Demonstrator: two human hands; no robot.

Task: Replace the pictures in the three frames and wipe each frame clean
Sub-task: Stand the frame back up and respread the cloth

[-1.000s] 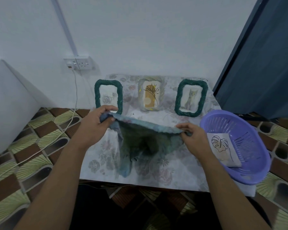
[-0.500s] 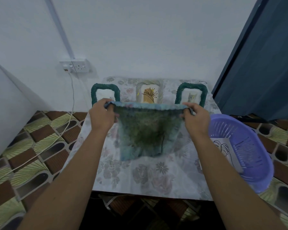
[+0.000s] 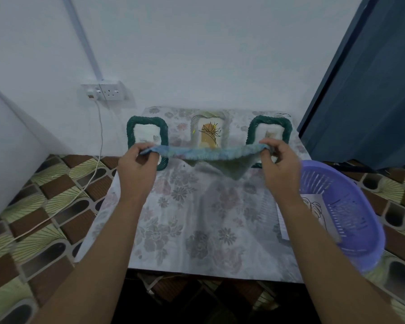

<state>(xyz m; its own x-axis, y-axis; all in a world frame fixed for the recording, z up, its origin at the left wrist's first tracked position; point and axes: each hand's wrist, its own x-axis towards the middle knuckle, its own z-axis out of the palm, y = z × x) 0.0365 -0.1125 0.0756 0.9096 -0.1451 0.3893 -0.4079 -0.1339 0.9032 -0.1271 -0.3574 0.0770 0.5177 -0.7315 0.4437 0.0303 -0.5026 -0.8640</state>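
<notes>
Left hand [image 3: 136,168] + right hand [image 3: 278,170] each pinch a corner of the blue cloth [image 3: 211,154], stretched btw them above the table [image 3: 185,230], just in front of the 3 frames [image 3: 147,119] standing at the back. Loose pic [image 3: 313,206] lies in the basket [image 3: 353,204]. Imo wiping's not started yet, can't tell which pics are swapped.

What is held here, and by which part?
A blue cloth, stretched between both hands: left hand pinches one end, right hand the other.

cloth [image 3: 206,154] lifted flat, no longer hanging open, left hand [image 3: 136,166] and right hand [image 3: 278,170] farther apart
</notes>
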